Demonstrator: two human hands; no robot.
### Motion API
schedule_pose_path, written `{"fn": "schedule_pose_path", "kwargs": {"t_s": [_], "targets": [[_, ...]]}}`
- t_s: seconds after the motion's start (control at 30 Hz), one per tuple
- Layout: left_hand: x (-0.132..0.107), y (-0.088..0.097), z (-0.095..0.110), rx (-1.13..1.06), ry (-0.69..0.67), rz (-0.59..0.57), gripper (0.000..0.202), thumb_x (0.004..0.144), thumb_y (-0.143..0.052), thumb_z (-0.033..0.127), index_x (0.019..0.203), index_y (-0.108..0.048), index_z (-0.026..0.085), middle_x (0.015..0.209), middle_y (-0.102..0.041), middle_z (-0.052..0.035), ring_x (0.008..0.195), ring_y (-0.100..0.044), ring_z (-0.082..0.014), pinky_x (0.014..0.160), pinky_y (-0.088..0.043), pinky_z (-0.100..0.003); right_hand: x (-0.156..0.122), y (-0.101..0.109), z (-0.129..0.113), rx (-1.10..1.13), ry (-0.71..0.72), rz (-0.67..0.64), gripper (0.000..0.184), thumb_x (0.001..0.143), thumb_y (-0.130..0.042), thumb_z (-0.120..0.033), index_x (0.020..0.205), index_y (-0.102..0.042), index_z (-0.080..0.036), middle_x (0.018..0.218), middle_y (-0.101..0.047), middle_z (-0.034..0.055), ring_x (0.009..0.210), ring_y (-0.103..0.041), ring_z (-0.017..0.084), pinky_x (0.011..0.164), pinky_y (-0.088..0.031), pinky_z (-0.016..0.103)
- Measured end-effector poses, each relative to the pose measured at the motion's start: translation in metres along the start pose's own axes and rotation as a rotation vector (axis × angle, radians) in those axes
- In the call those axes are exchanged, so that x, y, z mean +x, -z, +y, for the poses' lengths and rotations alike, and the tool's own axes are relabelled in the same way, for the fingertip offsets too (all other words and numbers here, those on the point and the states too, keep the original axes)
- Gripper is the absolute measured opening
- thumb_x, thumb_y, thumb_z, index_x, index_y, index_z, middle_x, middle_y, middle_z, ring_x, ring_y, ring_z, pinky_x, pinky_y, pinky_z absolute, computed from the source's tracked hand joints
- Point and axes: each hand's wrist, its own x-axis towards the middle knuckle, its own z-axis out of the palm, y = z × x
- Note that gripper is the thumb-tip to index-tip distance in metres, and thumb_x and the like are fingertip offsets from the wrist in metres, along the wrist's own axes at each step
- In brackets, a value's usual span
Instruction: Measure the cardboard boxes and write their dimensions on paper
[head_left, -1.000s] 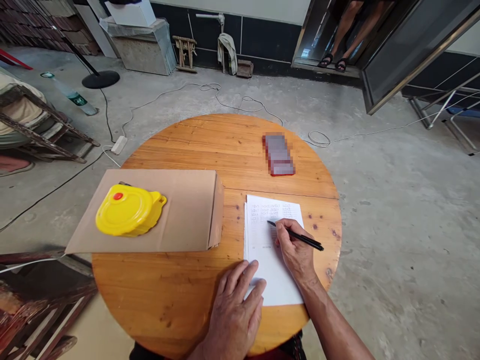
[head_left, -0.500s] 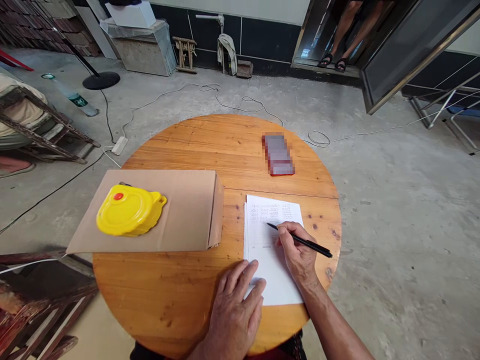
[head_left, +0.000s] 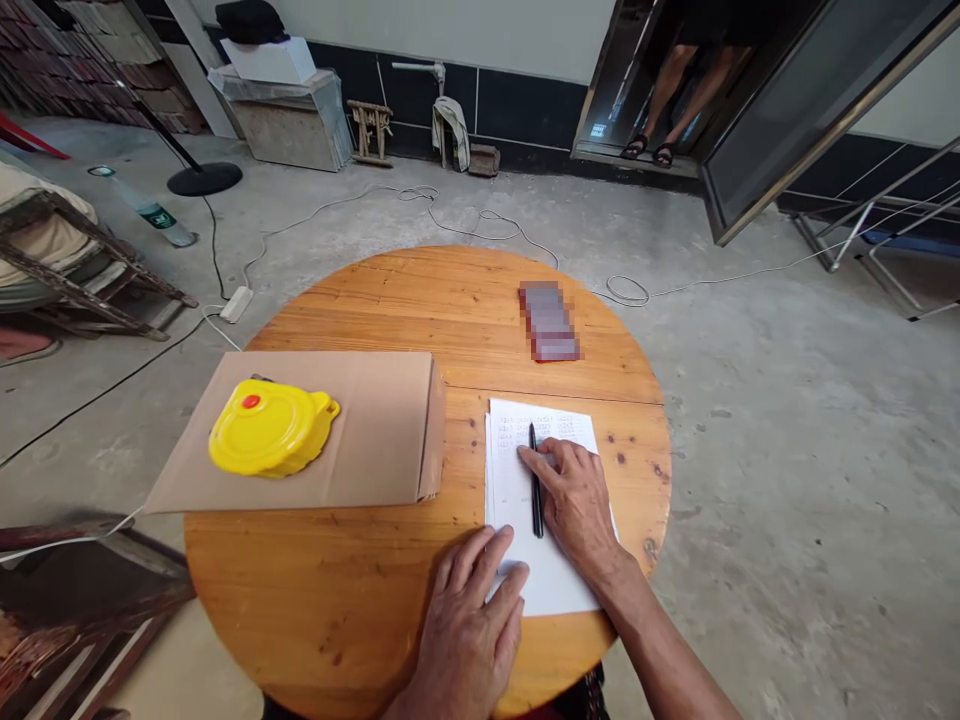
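A sheet of white paper (head_left: pixel 525 490) with lines of writing at its top lies on the round wooden table (head_left: pixel 360 590). A black pen (head_left: pixel 535 480) rests flat on the paper, pointing away from me. My right hand (head_left: pixel 577 500) lies beside it with fingers stretched out, the forefinger touching the pen. My left hand (head_left: pixel 469 625) lies flat with spread fingers on the paper's near left corner.
A flat cardboard box (head_left: pixel 375 430) with a yellow round container (head_left: pixel 271 436) on top sits at the table's left. A blurred phone-like object (head_left: pixel 550 321) lies at the far side. Cables run over the concrete floor; a person's legs (head_left: pixel 660 90) stand in the doorway.
My right hand has let go of the pen, which it held in a writing grip; the pen now lies flat on the paper. The view has tilted slightly.
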Motion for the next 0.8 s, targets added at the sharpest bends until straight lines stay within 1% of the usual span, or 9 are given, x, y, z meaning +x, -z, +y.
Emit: {"fn": "schedule_pose_path", "kwargs": {"t_s": [0.1, 0.17, 0.27, 0.33, 0.43, 0.5, 0.6, 0.7, 0.8], "targets": [[0.0, 0.0, 0.0, 0.007, -0.005, 0.006, 0.028, 0.091, -0.05, 0.012, 0.109, -0.068, 0.024, 0.134, -0.063, -0.0045, 0.125, -0.051, -0.0259, 0.101, -0.042, -0.044, -0.009, 0.009, -0.001, 0.039, -0.03, 0.003, 0.048, 0.089, -0.042, 0.002, 0.125, -0.064, -0.021, 0.113, -0.065, 0.0118, 0.097, -0.058, 0.025, 0.078, -0.045, 0.038], [0.001, 0.001, 0.0, 0.007, -0.007, 0.012, 0.028, 0.091, -0.05, 0.012, 0.108, -0.068, 0.024, 0.133, -0.063, -0.0042, 0.124, -0.052, -0.0258, 0.1, -0.043, -0.044, -0.021, 0.017, -0.004, 0.09, -0.054, 0.012, 0.046, 0.09, -0.042, 0.0, 0.126, -0.063, -0.019, 0.117, -0.063, 0.0125, 0.1, -0.057, 0.025, 0.08, -0.046, 0.038], [0.001, 0.001, 0.0, 0.001, -0.017, 0.029, 0.028, 0.09, -0.05, 0.011, 0.106, -0.068, 0.023, 0.133, -0.063, -0.0054, 0.123, -0.053, -0.0265, 0.099, -0.045, -0.045, -0.043, 0.027, -0.011, 0.129, -0.034, 0.005, 0.044, 0.091, -0.043, -0.004, 0.128, -0.062, -0.019, 0.128, -0.059, 0.0142, 0.111, -0.056, 0.027, 0.086, -0.047, 0.04], [0.0, 0.001, 0.0, -0.009, -0.019, 0.04, 0.027, 0.089, -0.05, 0.01, 0.105, -0.068, 0.022, 0.134, -0.063, -0.0071, 0.124, -0.053, -0.0272, 0.099, -0.047, -0.045, -0.057, 0.028, -0.018, 0.107, -0.003, -0.028, 0.041, 0.094, -0.046, -0.011, 0.131, -0.06, -0.02, 0.137, -0.055, 0.015, 0.121, -0.053, 0.029, 0.092, -0.047, 0.043], [-0.003, 0.0, -0.002, -0.026, -0.012, 0.056, 0.03, 0.088, -0.049, 0.008, 0.108, -0.067, 0.02, 0.135, -0.06, -0.0094, 0.126, -0.052, -0.0273, 0.1, -0.048, -0.046, -0.067, 0.022, -0.026, 0.022, 0.043, -0.095, 0.039, 0.097, -0.053, -0.026, 0.135, -0.059, -0.021, 0.148, -0.049, 0.0156, 0.133, -0.045, 0.033, 0.1, -0.043, 0.049], [-0.004, 0.0, -0.002, -0.033, -0.007, 0.077, 0.033, 0.088, -0.048, 0.006, 0.112, -0.065, 0.019, 0.137, -0.059, -0.0113, 0.127, -0.05, -0.0269, 0.101, -0.05, -0.046, -0.066, 0.015, -0.026, -0.032, 0.057, -0.112, 0.041, 0.097, -0.054, -0.031, 0.137, -0.058, -0.021, 0.151, -0.047, 0.0158, 0.137, -0.042, 0.034, 0.104, -0.041, 0.052], [-0.006, -0.001, -0.004, -0.028, -0.016, 0.1, 0.033, 0.088, -0.047, 0.005, 0.114, -0.063, 0.017, 0.137, -0.058, -0.0131, 0.129, -0.05, -0.0266, 0.101, -0.051, -0.045, -0.053, 0.008, -0.02, -0.08, 0.03, -0.112, 0.042, 0.097, -0.054, -0.032, 0.137, -0.058, -0.02, 0.152, -0.047, 0.0169, 0.139, -0.041, 0.035, 0.106, -0.039, 0.052], [-0.006, -0.001, -0.006, -0.017, -0.032, 0.097, 0.033, 0.088, -0.046, 0.006, 0.114, -0.063, 0.018, 0.135, -0.059, -0.0127, 0.127, -0.052, -0.0258, 0.1, -0.053, -0.044, -0.037, 0.009, -0.011, -0.097, -0.005, -0.129, 0.042, 0.097, -0.054, -0.031, 0.137, -0.059, -0.019, 0.151, -0.048, 0.0176, 0.138, -0.043, 0.036, 0.106, -0.039, 0.054], [-0.005, 0.0, -0.007, -0.008, -0.054, 0.115, 0.033, 0.087, -0.046, 0.007, 0.112, -0.064, 0.019, 0.131, -0.061, -0.0119, 0.124, -0.055, -0.0246, 0.098, -0.054, -0.042, -0.03, 0.016, -0.001, -0.103, -0.021, -0.156, 0.041, 0.097, -0.054, -0.031, 0.136, -0.059, -0.021, 0.152, -0.048, 0.0162, 0.137, -0.045, 0.035, 0.107, -0.037, 0.057]]}}
